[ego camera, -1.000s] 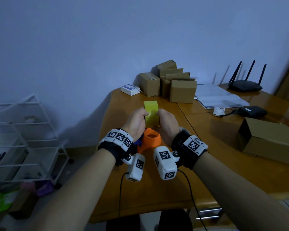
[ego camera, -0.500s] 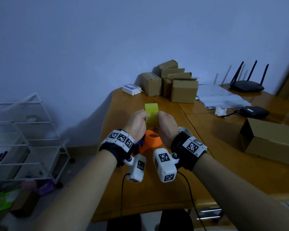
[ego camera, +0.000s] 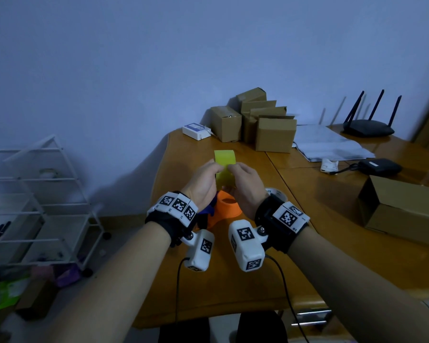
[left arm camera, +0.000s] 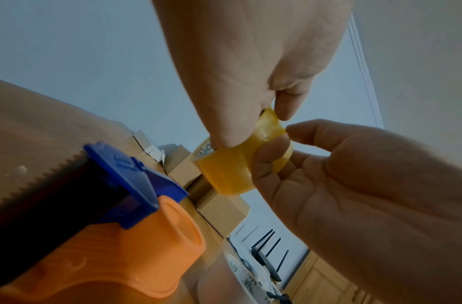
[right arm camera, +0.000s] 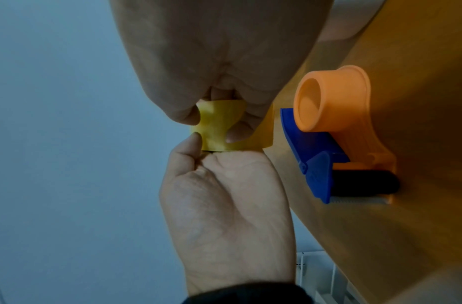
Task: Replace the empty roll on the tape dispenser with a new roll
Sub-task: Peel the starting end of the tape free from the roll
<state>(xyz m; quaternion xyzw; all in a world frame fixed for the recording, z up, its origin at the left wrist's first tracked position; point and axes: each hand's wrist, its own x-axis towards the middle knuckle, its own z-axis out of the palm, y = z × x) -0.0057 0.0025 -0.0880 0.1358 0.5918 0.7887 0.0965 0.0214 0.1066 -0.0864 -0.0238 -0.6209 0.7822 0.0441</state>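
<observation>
I have both hands [ego camera: 203, 184] [ego camera: 248, 185] pinching the yellow roll [ego camera: 224, 159]; peel its end, keep it off the dispenser [ego camera: 227, 206].

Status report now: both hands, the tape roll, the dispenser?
Left hand and right hand both pinch the yellow tape roll, held in the air. Orange dispenser on table, spindle bare. Nothing blocks it.

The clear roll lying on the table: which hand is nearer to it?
Right. The right hand is just beside the clear roll, at its wrist; the left hand is beyond the yellow roll that both hands hold.
</observation>
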